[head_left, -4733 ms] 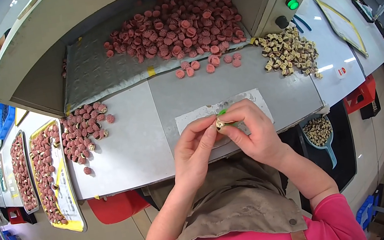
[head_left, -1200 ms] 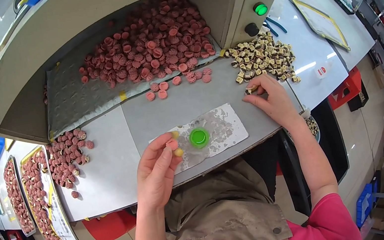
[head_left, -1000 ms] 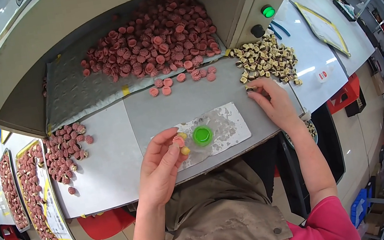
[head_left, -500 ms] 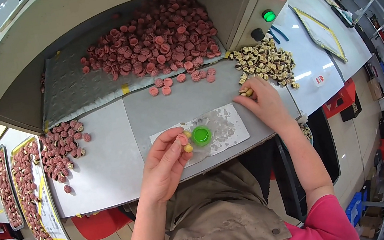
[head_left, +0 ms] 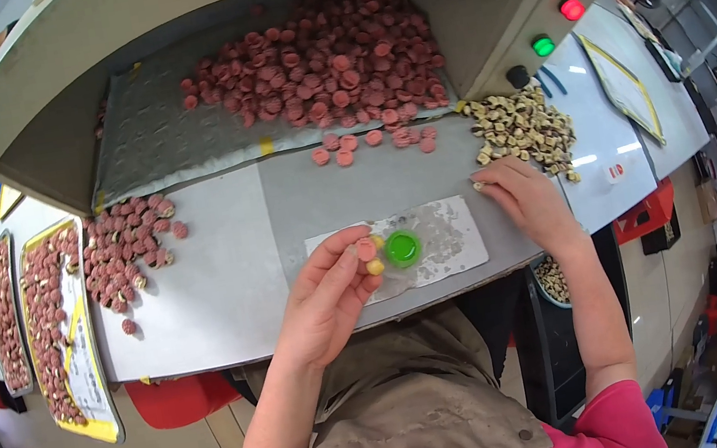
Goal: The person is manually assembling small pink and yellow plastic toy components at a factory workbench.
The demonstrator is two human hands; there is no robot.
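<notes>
A grey workbench [head_left: 226,273] under a hooded bay fills the view, with a person in a pink top and tan apron seated at its near edge. The left hand [head_left: 328,299] is curled over the near part of the bench, its fingertips [head_left: 353,248] pinched on a small pink disc [head_left: 366,249] with a little yellow piece [head_left: 376,267] just below it, both held just left of a green round cap [head_left: 402,248]. That cap sits on a worn white sheet [head_left: 455,241] lying between the two hands. The right hand [head_left: 528,197] rests palm down at the sheet's far right corner, fingers bent, its fingertips [head_left: 488,185] touching the near edge of a heap of small cream pieces [head_left: 524,130]; whether it grips one cannot be told.

Beyond both hands a big pile of pink discs [head_left: 324,65] lies on a grey mat inside the bay, a few strays spilling towards the sheet. Well left of the left hand is a smaller heap of discs [head_left: 123,247], and further left yellow-rimmed trays [head_left: 58,337] hold more. Beyond the right hand, on the bay's side panel, a red lamp [head_left: 571,8] and a green lamp [head_left: 543,45] glow
</notes>
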